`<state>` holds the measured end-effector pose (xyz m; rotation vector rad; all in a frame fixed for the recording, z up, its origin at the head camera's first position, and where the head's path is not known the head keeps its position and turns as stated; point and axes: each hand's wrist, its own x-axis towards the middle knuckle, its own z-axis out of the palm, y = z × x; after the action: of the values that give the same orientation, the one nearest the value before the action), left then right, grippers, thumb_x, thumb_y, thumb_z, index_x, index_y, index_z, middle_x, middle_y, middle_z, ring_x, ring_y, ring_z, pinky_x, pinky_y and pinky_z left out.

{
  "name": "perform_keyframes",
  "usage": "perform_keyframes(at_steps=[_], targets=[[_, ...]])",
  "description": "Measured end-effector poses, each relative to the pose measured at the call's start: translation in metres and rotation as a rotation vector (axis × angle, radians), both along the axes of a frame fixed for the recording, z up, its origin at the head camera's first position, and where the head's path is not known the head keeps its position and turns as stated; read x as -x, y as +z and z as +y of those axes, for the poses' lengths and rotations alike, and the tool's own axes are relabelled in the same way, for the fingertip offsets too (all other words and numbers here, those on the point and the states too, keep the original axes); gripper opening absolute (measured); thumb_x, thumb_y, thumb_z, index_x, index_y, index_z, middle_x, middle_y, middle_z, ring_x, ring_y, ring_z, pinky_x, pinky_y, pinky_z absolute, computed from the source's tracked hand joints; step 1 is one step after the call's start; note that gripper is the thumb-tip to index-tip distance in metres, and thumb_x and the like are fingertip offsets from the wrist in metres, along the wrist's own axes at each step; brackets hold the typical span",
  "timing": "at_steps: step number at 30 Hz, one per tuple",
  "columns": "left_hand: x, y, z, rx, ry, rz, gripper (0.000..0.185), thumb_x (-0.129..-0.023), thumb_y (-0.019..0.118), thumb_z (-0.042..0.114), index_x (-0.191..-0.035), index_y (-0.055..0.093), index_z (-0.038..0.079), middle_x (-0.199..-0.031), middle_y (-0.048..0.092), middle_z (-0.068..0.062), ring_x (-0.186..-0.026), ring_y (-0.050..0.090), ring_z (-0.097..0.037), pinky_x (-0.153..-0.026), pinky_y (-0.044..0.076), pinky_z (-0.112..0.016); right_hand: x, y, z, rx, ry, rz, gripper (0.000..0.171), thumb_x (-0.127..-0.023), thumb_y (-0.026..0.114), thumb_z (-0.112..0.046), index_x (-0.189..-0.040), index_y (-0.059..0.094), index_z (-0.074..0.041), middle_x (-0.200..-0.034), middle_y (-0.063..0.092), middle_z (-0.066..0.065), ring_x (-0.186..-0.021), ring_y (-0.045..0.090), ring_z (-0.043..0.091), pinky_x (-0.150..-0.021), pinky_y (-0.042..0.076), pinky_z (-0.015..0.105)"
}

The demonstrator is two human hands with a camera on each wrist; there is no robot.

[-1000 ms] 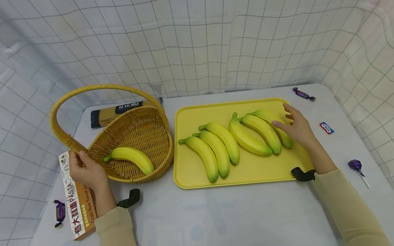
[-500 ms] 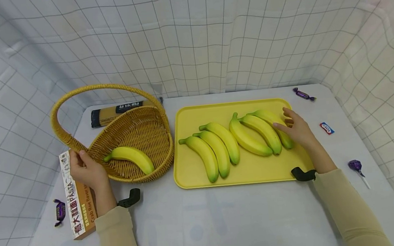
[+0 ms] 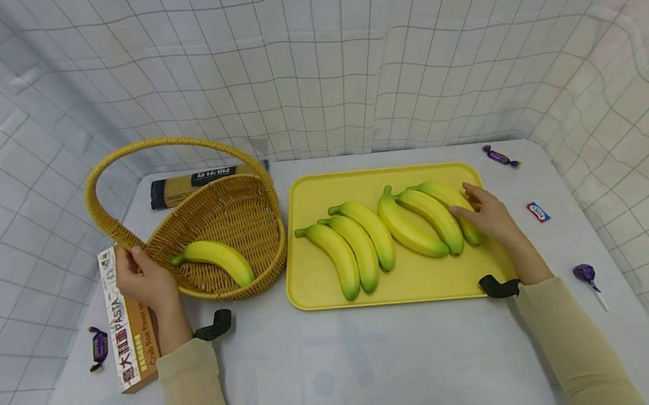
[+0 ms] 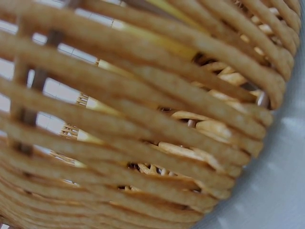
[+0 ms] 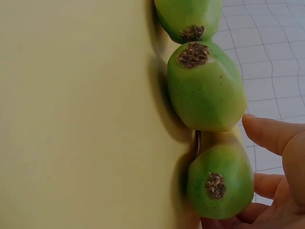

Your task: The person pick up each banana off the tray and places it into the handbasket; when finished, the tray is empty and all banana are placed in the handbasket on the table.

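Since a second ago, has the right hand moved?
Yes, slightly: the right hand has closed in leftward onto the rightmost banana, judged against the tray.

left hand [image 3: 143, 280] curled shut at 9 o'clock; right hand [image 3: 489, 215] at 3 o'clock, fingers loosely spread.

Basket [image 3: 227, 225] at 9 o'clock on the table [image 3: 340, 364], one banana [image 3: 215, 260] in it; tray [image 3: 323, 193] just beside at 3 o'clock, six bananas [image 3: 364, 244] on it. Spaghetti pack [image 3: 188, 186] behind basket at 11; pasta box [image 3: 127, 319] at its 8, candy [image 3: 98, 348] left of box. Candies [image 3: 500, 155] and lollipop [image 3: 586, 274] right of tray.
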<state>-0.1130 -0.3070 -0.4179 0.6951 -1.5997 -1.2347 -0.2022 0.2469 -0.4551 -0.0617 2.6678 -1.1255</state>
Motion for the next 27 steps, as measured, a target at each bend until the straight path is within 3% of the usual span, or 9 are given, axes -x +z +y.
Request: perform_keyframes(at_steps=[6,27], targets=[[-0.0004,0.0006,0.0003,-0.003,0.003,-0.015,0.026,-0.102,0.047,0.008,-0.113,0.069,0.001,-0.093,0.061,-0.002,-0.087,0.049,-0.002,-0.082,0.038,-0.018,0.0004,-0.0001,0.0,-0.014,0.013,0.0,0.077,-0.099,0.053,-0.042,-0.155,0.018,-0.003,-0.153,0.029,0.032,-0.138,0.032,0.049,-0.111,0.029,0.058],[0.0015,-0.0046,-0.0046,-0.015,0.0,-0.036,0.028,-0.103,0.046,0.011,-0.117,0.067,0.0,-0.098,0.062,-0.003,-0.091,0.051,-0.004,-0.084,0.039,-0.019,0.0025,-0.0025,0.0005,-0.046,0.009,0.027,0.068,-0.1,0.052,-0.038,-0.15,0.031,0.002,-0.146,0.038,0.034,-0.134,0.037,0.049,-0.108,0.032,0.059]])
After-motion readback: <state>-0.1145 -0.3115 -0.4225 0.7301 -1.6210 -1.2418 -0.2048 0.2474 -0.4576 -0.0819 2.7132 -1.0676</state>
